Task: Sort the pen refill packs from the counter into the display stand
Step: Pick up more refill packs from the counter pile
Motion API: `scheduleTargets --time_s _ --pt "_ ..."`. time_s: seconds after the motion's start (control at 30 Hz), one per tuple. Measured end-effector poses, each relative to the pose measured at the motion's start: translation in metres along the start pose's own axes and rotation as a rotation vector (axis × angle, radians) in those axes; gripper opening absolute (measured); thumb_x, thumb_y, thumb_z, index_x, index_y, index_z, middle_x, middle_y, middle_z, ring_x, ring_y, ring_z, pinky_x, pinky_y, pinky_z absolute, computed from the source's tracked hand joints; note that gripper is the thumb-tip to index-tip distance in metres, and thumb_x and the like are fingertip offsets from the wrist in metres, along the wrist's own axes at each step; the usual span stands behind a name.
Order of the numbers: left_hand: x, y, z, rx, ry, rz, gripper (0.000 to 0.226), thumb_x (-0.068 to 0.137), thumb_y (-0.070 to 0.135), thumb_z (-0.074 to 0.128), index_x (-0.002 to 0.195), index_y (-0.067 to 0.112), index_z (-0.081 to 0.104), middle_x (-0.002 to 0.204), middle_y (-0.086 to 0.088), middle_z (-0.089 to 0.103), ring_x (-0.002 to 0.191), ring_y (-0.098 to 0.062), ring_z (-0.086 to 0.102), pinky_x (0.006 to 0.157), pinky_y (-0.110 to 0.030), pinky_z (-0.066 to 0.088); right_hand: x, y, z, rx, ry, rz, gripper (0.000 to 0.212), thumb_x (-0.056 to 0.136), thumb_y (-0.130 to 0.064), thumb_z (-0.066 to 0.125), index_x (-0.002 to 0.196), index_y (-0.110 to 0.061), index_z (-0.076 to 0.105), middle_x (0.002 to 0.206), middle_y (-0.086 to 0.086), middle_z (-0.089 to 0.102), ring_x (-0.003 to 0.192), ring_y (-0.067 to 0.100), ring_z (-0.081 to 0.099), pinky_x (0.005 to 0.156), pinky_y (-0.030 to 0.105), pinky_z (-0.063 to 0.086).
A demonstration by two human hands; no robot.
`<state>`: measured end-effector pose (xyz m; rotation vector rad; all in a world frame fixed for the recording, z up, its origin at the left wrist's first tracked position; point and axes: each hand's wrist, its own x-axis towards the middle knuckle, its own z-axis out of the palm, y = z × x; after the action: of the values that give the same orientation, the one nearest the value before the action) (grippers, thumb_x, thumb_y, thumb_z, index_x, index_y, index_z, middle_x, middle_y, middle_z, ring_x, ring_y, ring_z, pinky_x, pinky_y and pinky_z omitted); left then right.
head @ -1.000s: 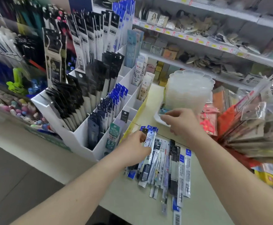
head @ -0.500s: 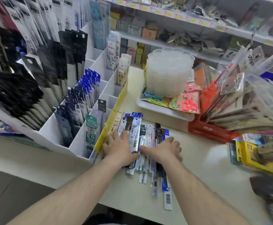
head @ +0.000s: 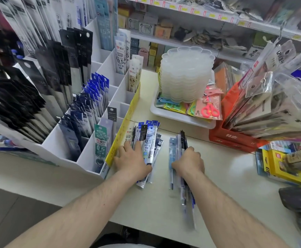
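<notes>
Pen refill packs lie on the counter in two piles. The left pile [head: 149,140] sits against the yellow side of the white display stand [head: 60,140], and my left hand [head: 131,159] presses flat on it with straight fingers. Further right, a smaller pile [head: 177,142] looks blurred. My right hand [head: 189,161] is on top of it with curled fingers, gripping the bundle. The stand's slots hold black, blue and white refill packs, and several slots near its right side look empty.
A white tray [head: 178,119] with stacked clear plastic dishes [head: 185,74] and packed scissors [head: 209,109] stands behind the piles. A red box [head: 232,138] of hanging packs and yellow boxes [head: 285,167] crowd the right. Shelves run along the back.
The single heap has split in two. My right hand has curled and pulled part of the packs to the right, while my left hand stays flat on the rest by the stand.
</notes>
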<state>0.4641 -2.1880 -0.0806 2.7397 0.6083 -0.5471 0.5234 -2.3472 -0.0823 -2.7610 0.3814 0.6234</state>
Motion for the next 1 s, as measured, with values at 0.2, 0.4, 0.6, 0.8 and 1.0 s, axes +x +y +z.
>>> scheduleTargets --time_s 0.2,0.4,0.6,0.8,1.0 --pt "-0.008 0.007 -0.005 -0.004 0.136 0.123 0.083 0.082 0.048 0.063 0.148 0.022 0.021 0.155 -0.013 0.012 0.14 -0.032 0.02 0.111 -0.042 0.026 0.002 0.009 -0.005 -0.091 0.039 -0.105 0.036 0.086 -0.015 0.062 0.115 -0.01 0.042 0.109 0.012 0.06 0.101 0.034 0.059 0.071 0.033 0.043" --pt "-0.013 0.02 -0.004 -0.191 0.147 0.267 0.062 0.086 0.035 0.058 0.142 0.02 0.036 0.141 -0.005 0.03 0.131 -0.026 0.029 0.112 -0.035 0.028 0.01 0.02 -0.02 0.226 -0.087 -0.022 0.037 0.075 -0.015 0.067 0.107 -0.015 0.048 0.095 0.004 0.059 0.083 0.023 0.06 0.066 0.028 0.046" --pt "-0.013 0.029 -0.002 -0.515 -0.039 0.308 0.053 0.087 0.023 0.06 0.139 0.02 0.045 0.126 0.004 0.052 0.108 -0.013 0.049 0.095 -0.028 0.042 0.012 0.03 -0.033 0.504 -0.111 -0.041 0.032 0.071 -0.014 0.069 0.102 -0.017 0.059 0.094 0.008 0.067 0.084 0.025 0.065 0.077 0.038 0.057" --pt "-0.016 0.047 0.003 -0.788 -0.299 0.368 0.062 0.081 0.019 0.071 0.137 0.025 0.045 0.12 0.014 0.055 0.104 -0.006 0.055 0.083 -0.02 0.048 -0.001 0.021 -0.061 0.658 -0.056 -0.28 0.04 0.074 -0.001 0.072 0.103 -0.022 0.056 0.089 -0.002 0.065 0.086 0.018 0.065 0.076 0.031 0.054" --pt "-0.019 0.074 -0.024 -1.007 -0.325 0.579 0.08 0.075 0.004 0.073 0.137 0.034 0.032 0.122 0.009 0.062 0.108 0.0 0.061 0.096 -0.027 0.051 -0.019 -0.005 -0.073 0.963 0.27 -0.515 0.052 0.068 0.002 0.07 0.101 -0.035 0.053 0.091 -0.014 0.065 0.077 -0.01 0.062 0.072 0.013 0.048"
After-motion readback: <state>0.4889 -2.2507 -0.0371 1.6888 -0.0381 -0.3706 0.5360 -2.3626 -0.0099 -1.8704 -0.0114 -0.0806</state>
